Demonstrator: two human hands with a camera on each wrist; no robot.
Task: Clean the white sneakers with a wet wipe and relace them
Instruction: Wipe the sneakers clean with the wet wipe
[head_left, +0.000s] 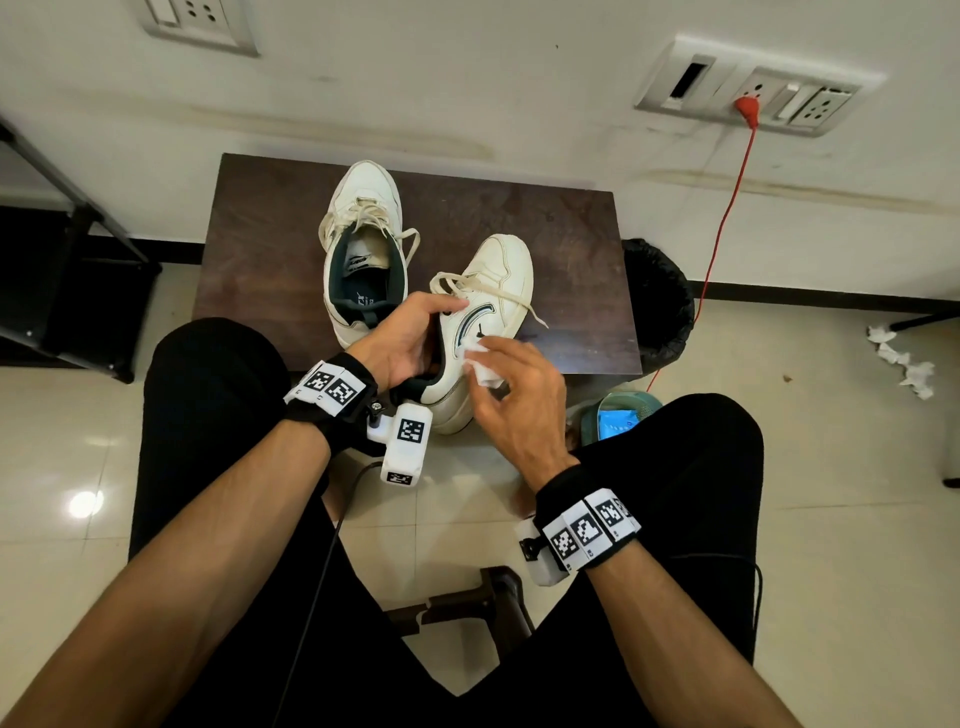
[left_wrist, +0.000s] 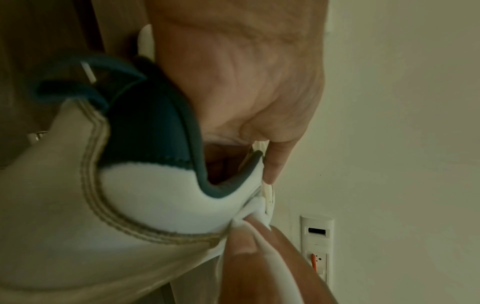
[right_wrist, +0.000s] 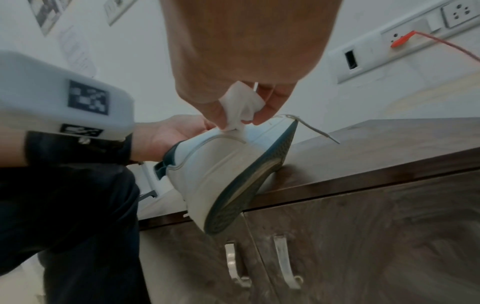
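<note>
R hand (head_left: 519, 400) nearest: fingers pinch a folded wet wipe (head_left: 480, 364), pressed on outer side of the held sneaker (head_left: 488, 317) near the curved dark stripe. L hand (head_left: 400, 338) grips same sneaker at collar, fingers inside the opening, thumb on the outside by the tongue. Sneaker tilted: heel low, overhanging front edge of bench (head_left: 260, 249), toe resting on bench top; long axis runs heel-near to toe-far, toe pointing away and slightly R. Laces loose, ends trailing. 2nd sneaker (head_left: 363, 244) stands upright on bench, just L of and beyond the held one, toe toward wall, laces undone. Wipes pack (head_left: 615, 423) on floor by R knee.
</note>
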